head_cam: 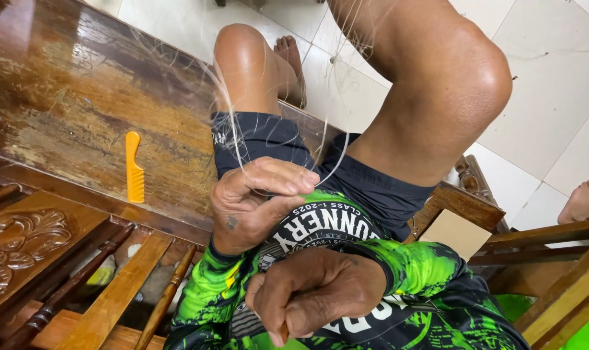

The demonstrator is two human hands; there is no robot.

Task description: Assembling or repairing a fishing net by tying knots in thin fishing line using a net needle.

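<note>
Nearest the camera, the right hand [317, 295] is curled into a fist against the chest, its fingers clamped on a small brownish stub [284, 332] that shows only at its tip below the thumb; what the stub is cannot be told. Just above, the left hand [259, 198] has thumb and forefinger pressed together on a thin pale line [346, 159], which runs up from the pinch toward the raised knee [456, 71].

Judgement on handling: the line looks very light, limp and smooth, likely slippery between dry fingers and prone to tangling. Loose loops of it drift across the lap and over the table edge. A firm fingertip pinch close to the working point seems the sound place to hold it; a loose grip would probably let it slide.

Both sleeves belong to a soft printed jersey [411, 272] in green and black, worn over dark shorts [372, 181].

Further left, an orange plastic comb [134, 167], stiff and fine-toothed, lies flat on a worn, glossy wooden table [67, 84], well apart from both hands. Carved wooden chair frames stand at either side. Beyond lies a pale tiled floor [553, 71], where another person's bare foot [579, 201] rests at the right.
</note>
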